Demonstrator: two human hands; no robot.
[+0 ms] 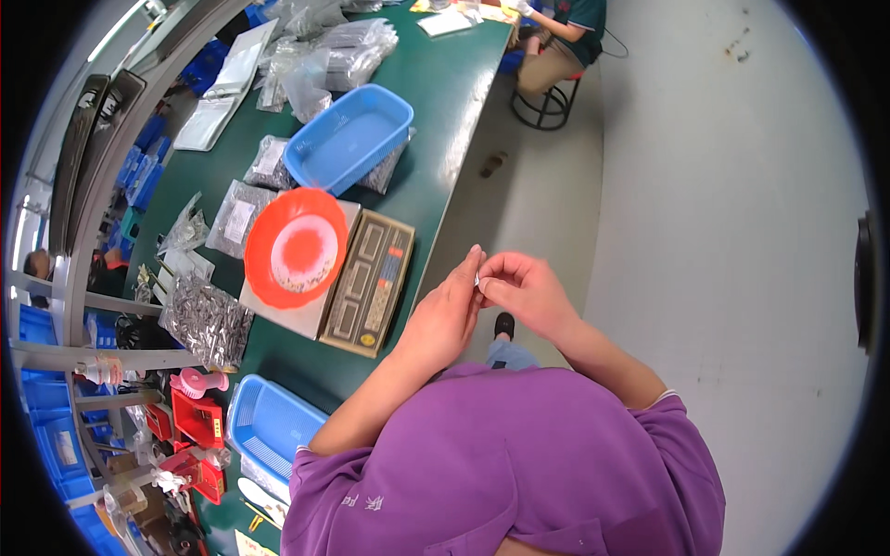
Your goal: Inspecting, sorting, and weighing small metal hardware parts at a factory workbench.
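Tiny white bit (476, 279), mostly hidden
I see the right hand (530, 289) pinching it; left hand (443, 313), eight o'clock: I can't tell its grip.

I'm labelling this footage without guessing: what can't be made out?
In the head view:
- Small whitish item: mostly covered by the bare left hand and bare right hand.
- Middle of the silver metal platform: under the round orange-red bowl.
- Part of the lower rectangular blue plastic basket: behind the purple left sleeve.
- Head of the seated co-worker in dark green: past the upper edge.
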